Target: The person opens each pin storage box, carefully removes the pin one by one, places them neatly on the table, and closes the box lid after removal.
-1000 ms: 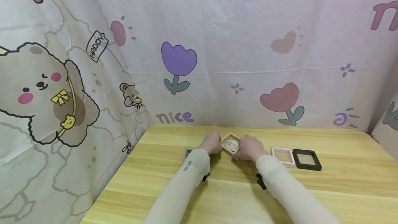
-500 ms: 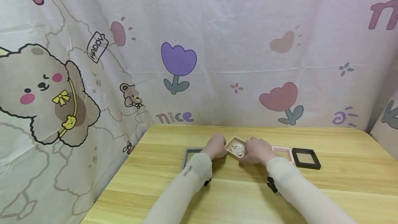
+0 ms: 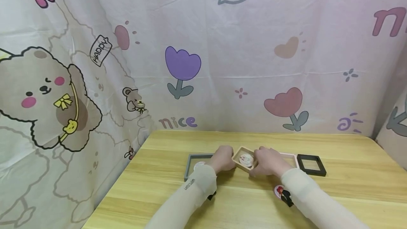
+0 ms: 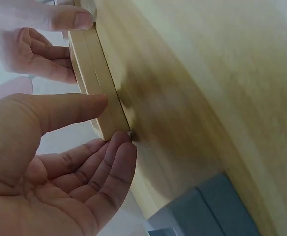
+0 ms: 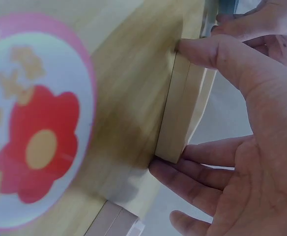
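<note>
A beige square display frame [image 3: 241, 165] is held between both hands just above or at the wooden table, its corner towards me. Inside it a round pale disc [image 3: 246, 160] shows; its details are too small to tell. My left hand [image 3: 223, 158] pinches the frame's left corner, the thumb on one side and fingertips beneath in the left wrist view. On the opposite corner, my right hand [image 5: 261, 142] grips with thumb and fingers around the edge [image 5: 175, 113]. Left of the hands lies a grey frame [image 3: 189, 163] with a round pale piece in it, partly hidden by the left arm.
To the right, a pink frame [image 3: 294, 161] lies partly behind the right hand, beside a black frame [image 3: 322, 166]. A round badge with a red flower [image 3: 278, 191] appears by the right wrist. A printed curtain [image 3: 222, 109] hangs behind the wooden table [image 3: 241, 207].
Both hands have shifted to the right with the beige frame. More of the grey frame now shows, the pink one is more covered, and the flower badge has come into view.
</note>
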Motion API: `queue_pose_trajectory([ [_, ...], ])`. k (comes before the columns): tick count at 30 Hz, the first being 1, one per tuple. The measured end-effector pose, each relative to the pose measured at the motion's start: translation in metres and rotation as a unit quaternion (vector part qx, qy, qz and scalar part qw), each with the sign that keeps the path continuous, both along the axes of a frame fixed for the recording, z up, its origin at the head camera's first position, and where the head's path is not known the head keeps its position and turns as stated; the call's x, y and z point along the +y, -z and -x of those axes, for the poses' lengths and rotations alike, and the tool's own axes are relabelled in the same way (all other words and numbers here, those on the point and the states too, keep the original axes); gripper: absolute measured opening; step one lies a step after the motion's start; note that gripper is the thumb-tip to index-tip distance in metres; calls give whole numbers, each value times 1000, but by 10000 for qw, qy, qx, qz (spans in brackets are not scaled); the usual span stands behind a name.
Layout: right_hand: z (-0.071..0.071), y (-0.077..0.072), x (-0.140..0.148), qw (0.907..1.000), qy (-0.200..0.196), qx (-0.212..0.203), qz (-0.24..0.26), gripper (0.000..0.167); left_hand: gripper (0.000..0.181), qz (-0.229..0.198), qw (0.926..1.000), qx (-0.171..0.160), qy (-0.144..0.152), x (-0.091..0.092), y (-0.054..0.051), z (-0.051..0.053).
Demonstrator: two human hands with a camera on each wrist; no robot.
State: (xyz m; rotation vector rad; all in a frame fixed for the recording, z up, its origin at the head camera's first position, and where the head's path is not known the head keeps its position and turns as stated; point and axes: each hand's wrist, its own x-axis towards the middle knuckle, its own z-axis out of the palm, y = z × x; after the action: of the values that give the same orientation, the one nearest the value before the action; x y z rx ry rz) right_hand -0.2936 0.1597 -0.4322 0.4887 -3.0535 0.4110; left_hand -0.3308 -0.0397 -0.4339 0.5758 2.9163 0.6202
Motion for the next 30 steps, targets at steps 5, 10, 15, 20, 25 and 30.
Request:
queue_pose_trajectory([
  [5, -5, -1, 1, 9999, -116, 76, 102, 44, 21, -100, 9999, -43, -82, 0, -4, -9],
  [10, -9, -1, 2, 9997, -70, 40, 229, 45, 23, -303, 9995, -114, -32, -1, -5, -18],
  [15, -11, 1, 5, 9993, 20, -22, 380, 42, 21, -340, 9993, -115, 74, -2, -4, -25],
  [20, -15, 5, 10, 9984, -4, -143, 556, 44, 23, -482, 9986, -160, 154, -3, -1, -30],
  [25, -17, 1, 15, 9975, -143, -186, 668, 56, 22, -850, 9953, -293, 346, -11, -1, -32],
  [30, -19, -7, 18, 9983, -213, 57, 535, 86, 23, -1377, 9881, -441, 516, -21, -7, -34],
])
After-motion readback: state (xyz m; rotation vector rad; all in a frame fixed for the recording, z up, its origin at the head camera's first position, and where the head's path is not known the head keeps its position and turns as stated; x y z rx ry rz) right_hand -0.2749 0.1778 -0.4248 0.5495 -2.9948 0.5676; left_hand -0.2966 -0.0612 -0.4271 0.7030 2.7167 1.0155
